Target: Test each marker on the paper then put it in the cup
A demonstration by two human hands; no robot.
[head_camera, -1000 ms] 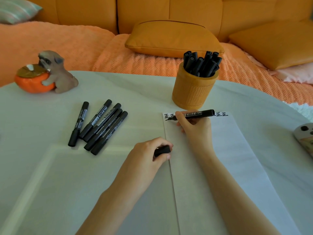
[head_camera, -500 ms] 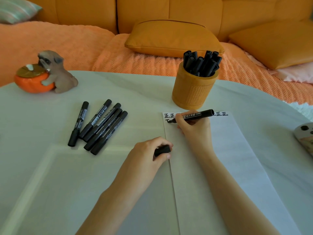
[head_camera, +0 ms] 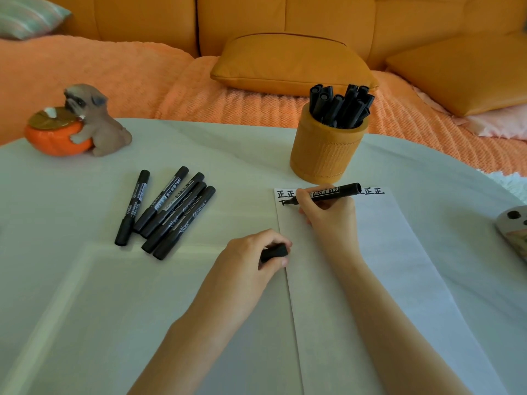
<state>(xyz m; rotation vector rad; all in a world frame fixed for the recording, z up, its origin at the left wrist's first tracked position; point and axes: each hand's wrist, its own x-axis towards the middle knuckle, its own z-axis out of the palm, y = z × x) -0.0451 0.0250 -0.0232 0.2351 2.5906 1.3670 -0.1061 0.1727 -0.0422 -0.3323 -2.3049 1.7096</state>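
My right hand (head_camera: 328,212) grips an uncapped black marker (head_camera: 328,192), its tip touching the top left of the white paper (head_camera: 385,266), just below a row of black written characters. My left hand (head_camera: 251,258) rests at the paper's left edge and is closed on the marker's black cap (head_camera: 274,252). Behind the paper stands an orange cup (head_camera: 325,149) with several black markers upright in it. Several capped black markers (head_camera: 168,212) lie in a loose group on the table to the left.
The white table (head_camera: 114,309) has a rounded far edge. A dog-and-pumpkin figurine (head_camera: 77,124) stands at the far left. A small grey object (head_camera: 513,229) lies at the right edge. An orange sofa with cushions (head_camera: 291,64) lies beyond the table.
The marker tip has moved down from the first row of characters and drawn the start of a new mark below it. My left hand has stayed still.
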